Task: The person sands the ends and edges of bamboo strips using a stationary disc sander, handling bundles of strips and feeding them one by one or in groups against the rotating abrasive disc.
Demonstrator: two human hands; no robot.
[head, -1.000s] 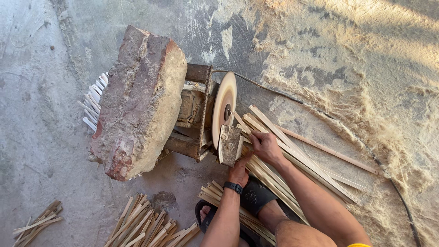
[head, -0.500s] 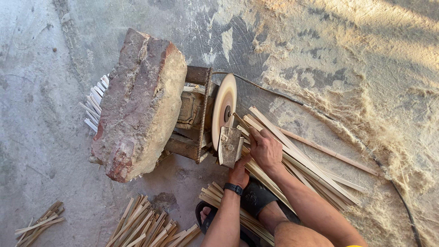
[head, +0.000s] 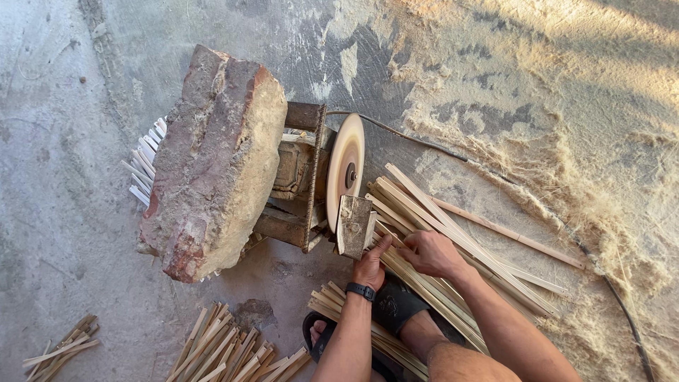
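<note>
Crouching over a concrete floor [head: 64, 212], the person has one sandalled foot [head: 392, 308] planted on a long bundle of split wooden strips [head: 453, 240]. Near edge of view: short cut pieces [head: 233, 350] in a loose heap, a smaller heap [head: 60, 346] off to the left. Left hand [head: 371, 265], black band on the wrist, is curled with fingers pressing against strips just beside a small wooden block [head: 352, 225]; whether it fully grips one I cannot tell. Right hand [head: 431, 253] is closed over the top of the bundle, fingers wrapped around several strips, touching them. Beyond the hands, a pale spinning disc [head: 344, 170] stands upright on a rusty metal frame [head: 300, 177]. A large rough stone slab [head: 216, 159] weighs down the frame. More strip ends [head: 145, 166] fan out behind the slab. A cable [head: 403, 134] runs off rightward. Sawdust and fibres [head: 566, 141] cover the far right floor.
</note>
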